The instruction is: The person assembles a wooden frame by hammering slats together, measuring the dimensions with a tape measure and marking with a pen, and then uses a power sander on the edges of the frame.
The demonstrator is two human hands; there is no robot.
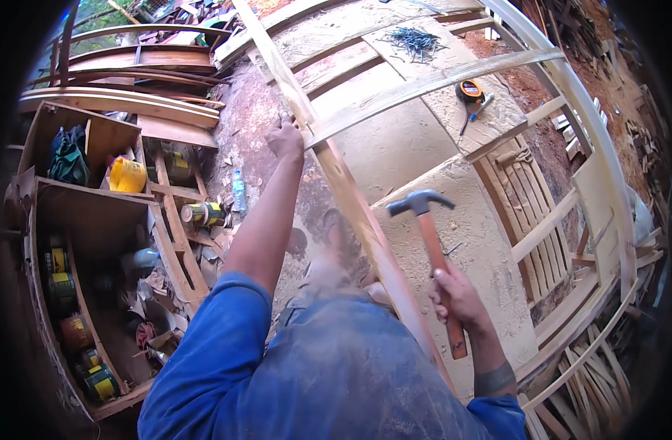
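- Right hand (459,297): wrapped firmly around the wooden handle of a claw hammer (430,238); thumb lies along the shaft. Dark metal head, forked claw, orange-brown handle; held head-up over the dusty boards, right of the long timber.
- Left hand (286,137): fingers curled, against the left edge of the long timber (343,183), close by the joint. Cannot tell whether it grips the wood or pinches something small.
- Long timber: pale, straight, square-edged, reddish along one side; runs from the upper edge down past the person's body. A slim crossbar (438,84) meets it beside the left hand.
- Boards (405,139) beneath: flat, coated in fine sawdust. A loose nail (454,248) lies near the hammer; a tangled heap of dark nails (413,44) sits farther off.
- Tape measure (469,92): rounded, orange and black, on dusty wood.
- Right side: smooth curved rail (600,139); narrow parallel slats (530,213).
- Left side: rough open wooden box (94,205), glossy yellow plastic container (127,174), crumpled dark green cloth (70,155); clear plastic bottle (238,191) on stained ground.
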